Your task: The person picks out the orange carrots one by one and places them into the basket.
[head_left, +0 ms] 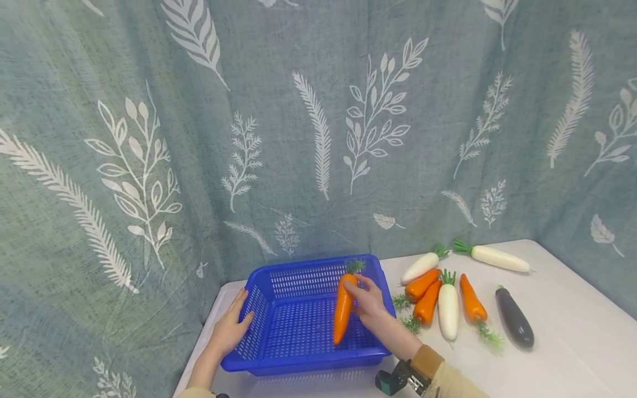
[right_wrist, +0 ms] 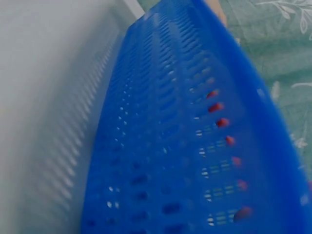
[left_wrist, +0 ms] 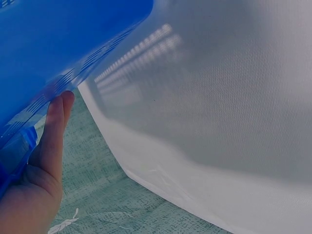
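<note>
right hand (head_left: 369, 301) pinches 1 carrot (head_left: 342, 312) over basket (head_left: 293, 329); left hand (head_left: 231, 327) pinches its rim (head_left: 303, 363). step judged: loading; next move calls for lowering and release.

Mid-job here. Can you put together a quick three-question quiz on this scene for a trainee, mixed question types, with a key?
1. Fill in the blank: the right hand holds a ____.
2. True or false: the left hand is clear of the blue basket.
3. How many white radishes lie on the table?

Key:
1. Carrot.
2. False; it touches the basket's side.
3. Three.
</note>
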Demonstrator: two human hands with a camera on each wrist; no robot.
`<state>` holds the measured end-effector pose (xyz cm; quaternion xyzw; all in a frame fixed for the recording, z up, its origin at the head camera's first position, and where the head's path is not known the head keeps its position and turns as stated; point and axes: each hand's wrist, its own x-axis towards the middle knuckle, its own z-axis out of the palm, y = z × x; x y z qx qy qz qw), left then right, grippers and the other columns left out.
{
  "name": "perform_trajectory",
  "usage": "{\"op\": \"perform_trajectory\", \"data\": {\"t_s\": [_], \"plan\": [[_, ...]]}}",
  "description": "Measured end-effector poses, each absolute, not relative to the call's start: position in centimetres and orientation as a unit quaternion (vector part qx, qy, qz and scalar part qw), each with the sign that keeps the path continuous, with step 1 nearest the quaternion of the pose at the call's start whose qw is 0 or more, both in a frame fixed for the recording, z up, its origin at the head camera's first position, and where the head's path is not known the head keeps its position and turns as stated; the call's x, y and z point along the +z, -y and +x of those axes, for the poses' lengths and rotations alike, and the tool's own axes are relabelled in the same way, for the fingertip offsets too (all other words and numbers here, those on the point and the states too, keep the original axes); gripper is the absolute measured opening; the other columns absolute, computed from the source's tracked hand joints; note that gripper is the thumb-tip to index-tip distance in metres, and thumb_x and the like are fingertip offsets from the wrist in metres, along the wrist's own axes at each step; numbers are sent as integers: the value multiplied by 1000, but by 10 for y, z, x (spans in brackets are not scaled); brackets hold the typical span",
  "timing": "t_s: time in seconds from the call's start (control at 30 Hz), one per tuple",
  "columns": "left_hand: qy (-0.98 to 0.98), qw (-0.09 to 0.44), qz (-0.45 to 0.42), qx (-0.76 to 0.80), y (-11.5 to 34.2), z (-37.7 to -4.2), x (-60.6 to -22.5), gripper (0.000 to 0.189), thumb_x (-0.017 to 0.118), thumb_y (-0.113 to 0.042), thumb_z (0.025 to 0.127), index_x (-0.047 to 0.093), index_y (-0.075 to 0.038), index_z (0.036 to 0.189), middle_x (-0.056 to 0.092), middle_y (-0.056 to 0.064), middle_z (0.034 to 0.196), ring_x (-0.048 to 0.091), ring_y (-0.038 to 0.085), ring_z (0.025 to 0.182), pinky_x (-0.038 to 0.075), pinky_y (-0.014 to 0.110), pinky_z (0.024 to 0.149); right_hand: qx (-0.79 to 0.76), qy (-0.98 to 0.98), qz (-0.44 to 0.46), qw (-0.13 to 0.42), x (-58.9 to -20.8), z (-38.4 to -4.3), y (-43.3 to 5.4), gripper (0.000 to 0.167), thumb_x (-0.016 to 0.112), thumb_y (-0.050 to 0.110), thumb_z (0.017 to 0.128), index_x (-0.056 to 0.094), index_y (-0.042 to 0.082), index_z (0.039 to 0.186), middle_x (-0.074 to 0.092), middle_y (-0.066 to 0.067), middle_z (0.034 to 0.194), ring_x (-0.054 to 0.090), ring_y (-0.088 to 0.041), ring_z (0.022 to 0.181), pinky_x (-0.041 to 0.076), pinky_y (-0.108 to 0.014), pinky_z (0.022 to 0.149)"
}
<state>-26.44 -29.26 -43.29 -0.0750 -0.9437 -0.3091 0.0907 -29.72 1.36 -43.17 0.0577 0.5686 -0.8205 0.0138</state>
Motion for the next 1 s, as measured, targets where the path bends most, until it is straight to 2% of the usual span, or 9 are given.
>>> {"op": "perform_trajectory", "data": {"t_s": [0.2,0.47,0.6,0.77,1.0], "plan": [[943,89,-75,-311,291,-264,-433,57,50,-8,99,27,13,146,20,30,155,25,51,137,25,66,107,-821,-567,75,8,-437,-294,-3,50,61,6,94,40,-9,137,47,-32,125,57,-38,106,51,-52,91],[944,97,-77,-304,290,-264,-430,56,51,-8,99,29,14,145,22,31,153,27,51,136,28,66,106,-829,-552,93,2,-437,-295,14,49,62,3,92,42,-9,135,46,-33,126,56,-39,107,50,-53,92],[945,97,-76,-303,290,-263,-430,56,51,-9,99,30,13,145,22,31,153,28,51,136,28,66,106,-832,-543,113,9,-438,-295,19,48,62,2,91,43,-9,134,47,-32,126,56,-39,107,50,-51,92],[946,91,-73,-302,292,-263,-431,56,50,-9,99,29,13,146,21,31,154,28,52,135,28,67,105,-826,-544,143,29,-440,-293,21,48,63,2,91,43,-10,133,48,-32,124,55,-40,108,50,-45,86],[947,84,-73,-302,293,-265,-432,57,50,-9,99,27,13,146,19,30,154,26,51,136,27,67,106,-777,-610,154,9,-446,-293,23,47,64,-2,89,46,-13,130,51,-35,121,56,-46,108,51,-53,92]]}}
